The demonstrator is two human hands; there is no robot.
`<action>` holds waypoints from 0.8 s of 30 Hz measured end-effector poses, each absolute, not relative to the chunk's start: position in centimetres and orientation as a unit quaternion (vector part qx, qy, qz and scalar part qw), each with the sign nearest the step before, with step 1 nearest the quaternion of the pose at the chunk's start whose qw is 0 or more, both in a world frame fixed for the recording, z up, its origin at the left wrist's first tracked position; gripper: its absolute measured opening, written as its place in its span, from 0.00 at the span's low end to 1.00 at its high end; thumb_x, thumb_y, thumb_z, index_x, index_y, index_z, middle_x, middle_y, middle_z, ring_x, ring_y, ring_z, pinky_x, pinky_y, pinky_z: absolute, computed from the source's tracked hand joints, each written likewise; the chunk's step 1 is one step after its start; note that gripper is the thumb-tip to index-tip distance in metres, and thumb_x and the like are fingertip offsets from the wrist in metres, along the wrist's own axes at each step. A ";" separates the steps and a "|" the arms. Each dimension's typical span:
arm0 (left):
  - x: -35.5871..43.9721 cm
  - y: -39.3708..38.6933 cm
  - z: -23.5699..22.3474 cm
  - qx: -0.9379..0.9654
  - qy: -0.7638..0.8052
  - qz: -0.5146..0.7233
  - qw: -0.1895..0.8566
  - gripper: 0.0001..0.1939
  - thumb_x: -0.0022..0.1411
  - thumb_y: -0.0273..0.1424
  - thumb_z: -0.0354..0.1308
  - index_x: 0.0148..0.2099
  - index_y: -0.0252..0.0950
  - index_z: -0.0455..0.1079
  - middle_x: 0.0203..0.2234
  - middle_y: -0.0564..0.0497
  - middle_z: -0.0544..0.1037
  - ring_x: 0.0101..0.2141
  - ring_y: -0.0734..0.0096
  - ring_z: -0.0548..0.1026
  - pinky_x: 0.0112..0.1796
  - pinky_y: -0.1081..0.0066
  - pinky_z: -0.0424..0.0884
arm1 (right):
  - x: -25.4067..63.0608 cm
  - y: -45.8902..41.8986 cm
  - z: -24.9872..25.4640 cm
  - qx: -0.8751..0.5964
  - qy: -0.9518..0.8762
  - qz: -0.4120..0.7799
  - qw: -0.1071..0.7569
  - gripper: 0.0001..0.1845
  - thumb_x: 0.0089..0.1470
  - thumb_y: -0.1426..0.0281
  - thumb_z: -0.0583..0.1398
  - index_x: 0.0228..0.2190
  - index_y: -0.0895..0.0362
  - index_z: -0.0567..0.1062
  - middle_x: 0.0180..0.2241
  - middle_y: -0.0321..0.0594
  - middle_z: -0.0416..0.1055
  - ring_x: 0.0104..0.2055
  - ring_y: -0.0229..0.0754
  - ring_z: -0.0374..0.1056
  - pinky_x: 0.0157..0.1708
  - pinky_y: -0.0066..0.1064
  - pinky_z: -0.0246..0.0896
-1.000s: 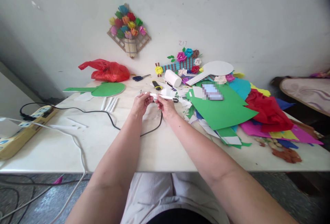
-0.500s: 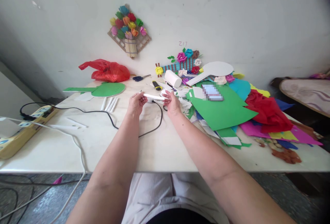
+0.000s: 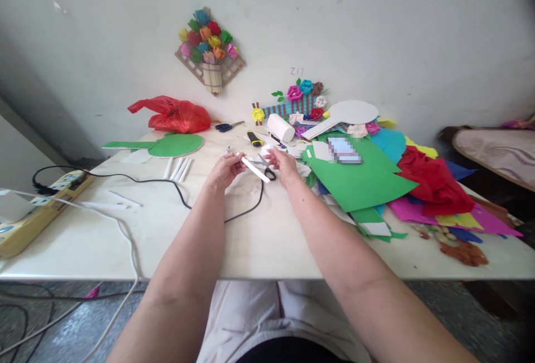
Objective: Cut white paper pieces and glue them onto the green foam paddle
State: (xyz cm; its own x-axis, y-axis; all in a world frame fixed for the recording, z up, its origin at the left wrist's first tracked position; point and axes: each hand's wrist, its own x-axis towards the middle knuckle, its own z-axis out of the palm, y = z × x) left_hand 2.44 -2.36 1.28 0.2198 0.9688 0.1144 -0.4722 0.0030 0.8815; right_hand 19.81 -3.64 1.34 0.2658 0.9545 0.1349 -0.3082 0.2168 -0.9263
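A slim white paper stick [image 3: 256,169] is pinched near its far end by my left hand [image 3: 228,170]. It slants down to the right, its near end above the table by a pair of black-handled scissors [image 3: 270,174]. My right hand [image 3: 283,164] is just right of the stick and scissors, fingers loosely curled and apart, holding nothing that I can see. Several similar white sticks [image 3: 180,169] lie left of my left hand. Behind my hands rests a yellow-and-black utility knife [image 3: 254,139].
A black cable [image 3: 167,180] runs across the table from a power strip [image 3: 50,207]. At left are a green cutout [image 3: 175,145] and a red bag [image 3: 179,115]. To the right lie green sheets [image 3: 355,179], a phone [image 3: 344,150] and a crumpled red sheet [image 3: 434,179].
My right hand has let go of the stick's right end and moved slightly right. The stick has swung down toward me in my left hand, and the scissors show more.
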 end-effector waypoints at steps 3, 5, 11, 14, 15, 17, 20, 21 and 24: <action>2.4 -2.3 1.2 0.450 0.269 0.553 0.647 0.07 0.47 0.27 0.63 0.29 0.30 0.70 0.20 0.51 0.73 0.20 0.79 0.71 0.24 0.78 0.70 | 19.4 -4.4 1.5 -0.391 -0.444 0.547 0.592 0.16 0.45 0.59 0.61 0.25 0.62 0.77 0.22 0.42 0.74 0.17 0.31 0.61 0.12 0.22 0.43; 2.4 -2.3 1.2 0.456 0.266 0.558 0.641 0.08 0.46 0.28 0.64 0.28 0.30 0.70 0.20 0.51 0.72 0.20 0.79 0.70 0.24 0.78 0.70 | 19.2 -4.9 1.6 -0.373 -0.463 0.585 0.552 0.17 0.45 0.58 0.62 0.25 0.62 0.77 0.22 0.43 0.74 0.17 0.32 0.61 0.12 0.22 0.44; 2.4 -2.3 1.3 0.482 0.272 0.560 0.616 0.09 0.44 0.29 0.65 0.26 0.31 0.69 0.18 0.53 0.71 0.19 0.81 0.68 0.23 0.79 0.67 | 18.8 -5.4 1.8 -0.334 -0.507 0.648 0.460 0.21 0.43 0.56 0.64 0.28 0.64 0.78 0.22 0.44 0.74 0.19 0.34 0.64 0.14 0.23 0.51; 2.5 -2.4 1.3 0.505 0.275 0.547 0.608 0.10 0.44 0.31 0.66 0.27 0.31 0.70 0.18 0.52 0.71 0.19 0.80 0.68 0.23 0.78 0.67 | 18.8 -5.3 1.7 -0.324 -0.543 0.638 0.440 0.21 0.43 0.56 0.63 0.28 0.63 0.78 0.22 0.43 0.74 0.18 0.34 0.63 0.14 0.23 0.50; 2.5 -2.5 1.3 0.511 0.277 0.543 0.606 0.10 0.44 0.31 0.66 0.27 0.31 0.70 0.18 0.52 0.71 0.19 0.79 0.68 0.23 0.77 0.67 | 18.8 -5.3 1.7 -0.329 -0.551 0.633 0.433 0.21 0.43 0.56 0.64 0.27 0.63 0.78 0.21 0.42 0.74 0.18 0.33 0.62 0.14 0.23 0.49; 2.5 -2.5 1.4 0.520 0.283 0.536 0.602 0.11 0.44 0.32 0.66 0.28 0.31 0.70 0.18 0.52 0.71 0.19 0.79 0.68 0.23 0.77 0.67 | 18.8 -5.3 1.6 -0.345 -0.562 0.622 0.421 0.19 0.41 0.57 0.65 0.24 0.64 0.77 0.19 0.42 0.72 0.16 0.31 0.59 0.13 0.22 0.47; 2.6 -2.6 1.5 0.522 0.295 0.533 0.598 0.12 0.43 0.33 0.66 0.28 0.31 0.70 0.18 0.53 0.71 0.20 0.78 0.69 0.25 0.76 0.68 | 18.8 -5.3 1.6 -0.365 -0.563 0.617 0.412 0.16 0.38 0.61 0.67 0.21 0.64 0.76 0.16 0.40 0.71 0.16 0.30 0.58 0.14 0.21 0.46; 2.6 -2.7 1.5 0.521 0.298 0.533 0.597 0.12 0.42 0.33 0.66 0.28 0.31 0.70 0.18 0.53 0.71 0.20 0.78 0.69 0.25 0.75 0.68 | 18.7 -5.3 1.6 -0.368 -0.561 0.618 0.410 0.15 0.38 0.62 0.67 0.21 0.64 0.76 0.16 0.39 0.71 0.16 0.30 0.58 0.14 0.21 0.47; 2.6 -2.7 1.5 0.523 0.302 0.531 0.595 0.13 0.43 0.34 0.66 0.29 0.30 0.71 0.18 0.53 0.71 0.20 0.78 0.69 0.26 0.74 0.69 | 18.8 -5.3 1.6 -0.378 -0.558 0.616 0.407 0.12 0.38 0.65 0.67 0.20 0.64 0.75 0.15 0.38 0.70 0.16 0.30 0.58 0.15 0.21 0.46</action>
State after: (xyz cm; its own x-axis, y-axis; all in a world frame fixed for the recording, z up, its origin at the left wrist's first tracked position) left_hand 2.60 -2.68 1.46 0.2542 0.9470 0.1962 -0.3161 -0.1104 0.9423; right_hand 18.76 -5.30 1.55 -0.3832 0.9236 -0.0107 -0.0802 -0.0448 -0.9958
